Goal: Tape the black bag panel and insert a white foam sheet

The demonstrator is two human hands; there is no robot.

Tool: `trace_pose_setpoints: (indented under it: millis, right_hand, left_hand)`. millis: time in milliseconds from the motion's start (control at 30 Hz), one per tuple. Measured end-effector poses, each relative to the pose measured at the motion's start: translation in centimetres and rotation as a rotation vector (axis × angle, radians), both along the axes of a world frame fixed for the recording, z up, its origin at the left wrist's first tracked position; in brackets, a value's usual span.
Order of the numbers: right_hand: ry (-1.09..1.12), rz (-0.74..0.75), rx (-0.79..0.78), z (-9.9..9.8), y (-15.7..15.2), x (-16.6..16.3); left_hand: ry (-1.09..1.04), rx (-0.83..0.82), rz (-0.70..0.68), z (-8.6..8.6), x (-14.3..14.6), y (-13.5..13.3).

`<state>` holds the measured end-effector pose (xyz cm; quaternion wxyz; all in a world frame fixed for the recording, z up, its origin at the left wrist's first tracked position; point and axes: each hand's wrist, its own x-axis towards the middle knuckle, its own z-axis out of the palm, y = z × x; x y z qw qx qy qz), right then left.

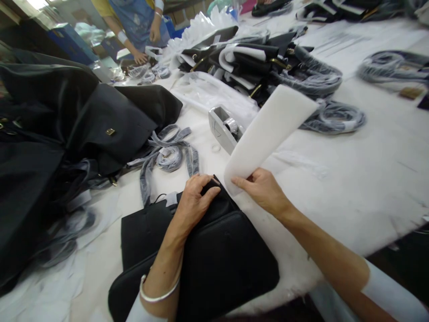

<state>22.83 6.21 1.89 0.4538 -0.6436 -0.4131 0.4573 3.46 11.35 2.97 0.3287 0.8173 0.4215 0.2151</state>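
A black handbag (228, 255) lies on the white table right in front of me. My left hand (196, 201) is closed on the bag's upper edge, thumb along the rim. Between the thumb and fingers of my right hand (261, 190) is a folded sheet of white foam (271, 127), pinched at its lower end and slanting up to the right. The foam's lower end is close beside the bag's top corner. Just behind the foam stands a grey tape dispenser (223, 129) with a clear roll in it.
Black bags (77, 112) are heaped at the left. Plastic-wrapped straps (169, 158) lie coiled beyond my bag, with another coil (335, 118) to the right. A pile of black bag pieces (241, 62) fills the table's far middle. Across the table a person in a blue apron (137, 22) handles small wrapped items.
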Motion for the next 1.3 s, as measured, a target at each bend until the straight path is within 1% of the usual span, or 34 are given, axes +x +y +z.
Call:
trace_pose_setpoints:
  millis: [33,67,100,133,233,300,433,533,600,633,700,767,800,833,867,933,1000,1067,1100,1167,1200,1233,1300]
  right_hand:
    - [0.021,-0.063,0.013,0.1,0.3,0.1]
    - [0.058,-0.091,0.029,0.2,0.6,0.0]
    - [0.108,-0.076,0.039,0.3,0.8,-0.2]
    - [0.16,-0.024,0.04,0.3,1.0,-0.5]
    - [0.275,0.228,0.015,0.2,1.2,-1.6]
    - [0.29,0.395,-0.049,0.2,1.0,-1.9]
    - [0.247,0.705,-0.29,0.7,1.0,-0.9]
    - [0.133,0.938,-0.347,1.5,1.4,0.2]
    - [0.165,1.029,-0.383,2.0,1.7,0.6]
    - [0.209,1.031,-0.413,2.1,1.9,0.6]
    - [0.245,0.951,-0.472,2.1,2.0,0.4]
    - [0.143,0.852,-0.481,1.9,2.1,0.1]
    - [0.063,0.839,-0.459,1.8,2.2,-0.1]
    - [-0.021,0.862,-0.431,1.8,2.2,-0.2]
    - [-0.107,0.919,-0.407,1.8,2.3,-0.3]
    - [-0.281,1.071,-0.386,2.1,2.4,-0.4]
    - [-0.434,1.178,-0.407,2.6,2.7,-0.5]
    - [-0.494,1.25,-0.457,3.1,3.2,-0.4]
    - [-0.467,1.278,-0.491,3.3,3.4,-0.3]
    - [-0.293,1.291,-0.546,3.3,4.0,0.1]
    - [-0.18,1.244,-0.545,3.2,4.2,0.3]
    - [-0.08,1.167,-0.533,2.9,4.3,0.4]
    - [0.016,1.024,-0.506,2.3,4.5,0.6]
  left_hand:
    - [-0.004,0.018,0.014,0.1,0.0,-0.2]
    - [-0.025,0.04,0.033,0.3,-0.1,-0.4]
    - [-0.059,0.063,0.054,0.4,-0.1,-0.6]
    - [-0.098,0.08,0.071,0.6,-0.2,-0.8]
    - [-0.19,0.109,0.096,0.7,-0.4,-1.3]
    - [-0.225,0.127,0.102,0.7,-0.5,-1.5]
    - [-0.292,0.176,0.12,0.3,-0.6,-1.6]
    - [-0.291,0.21,0.134,0.2,-0.4,-1.7]
    - [-0.278,0.229,0.142,0.2,-0.4,-1.6]
    - [-0.276,0.232,0.145,0.1,-0.3,-1.6]
    - [-0.275,0.228,0.142,0.1,-0.3,-1.5]
    - [-0.268,0.226,0.135,0.0,-0.4,-1.5]
    - [-0.264,0.231,0.134,0.0,-0.3,-1.5]
    - [-0.261,0.238,0.137,0.0,-0.3,-1.5]
    - [-0.262,0.246,0.144,-0.1,-0.3,-1.4]
    - [-0.268,0.258,0.163,-0.1,-0.2,-1.4]
    - [-0.277,0.257,0.164,-0.1,0.0,-1.4]
    - [-0.282,0.241,0.143,-0.2,0.1,-1.4]
    - [-0.282,0.227,0.131,-0.3,0.1,-1.4]
    - [-0.279,0.2,0.121,-0.4,0.1,-1.4]
    - [-0.279,0.188,0.12,-0.5,0.1,-1.4]
    - [-0.278,0.178,0.116,-0.5,0.1,-1.4]
    - [-0.283,0.177,0.106,-0.6,0.1,-1.3]
